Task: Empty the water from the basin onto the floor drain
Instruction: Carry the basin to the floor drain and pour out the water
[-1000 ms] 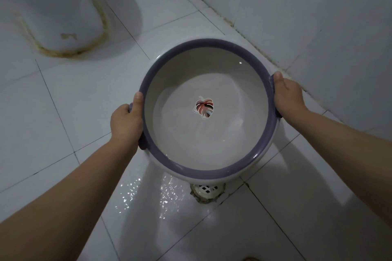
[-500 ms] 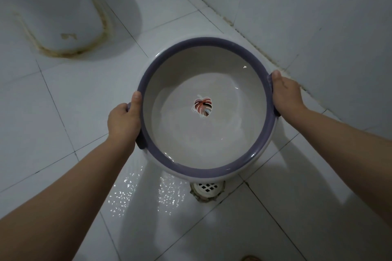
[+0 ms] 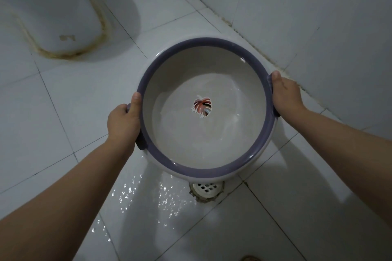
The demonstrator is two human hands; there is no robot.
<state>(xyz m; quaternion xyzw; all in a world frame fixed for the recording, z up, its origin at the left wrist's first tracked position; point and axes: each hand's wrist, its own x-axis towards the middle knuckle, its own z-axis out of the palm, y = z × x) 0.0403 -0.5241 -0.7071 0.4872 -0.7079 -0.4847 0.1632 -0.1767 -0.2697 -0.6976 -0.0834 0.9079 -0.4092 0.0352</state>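
The basin (image 3: 206,106) hangs mid-frame, its near edge just above the drain (image 3: 206,189) at lower centre. Wall (image 3: 307,17) crowds the upper right; toilet base (image 3: 53,17) sits upper left, open wet floor (image 3: 148,197) below. Left hand (image 3: 123,125) wraps the left handle, thumb on the purple rim (image 3: 203,41). Right hand (image 3: 285,95) clamps the right rim, fingers curled underneath. Shallow water (image 3: 201,140) inside.

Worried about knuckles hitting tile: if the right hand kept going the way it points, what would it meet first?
Probably the wall. The right hand, gripping the basin rim, points up-frame toward the wall's base; nothing shows between, though depth is unclear.
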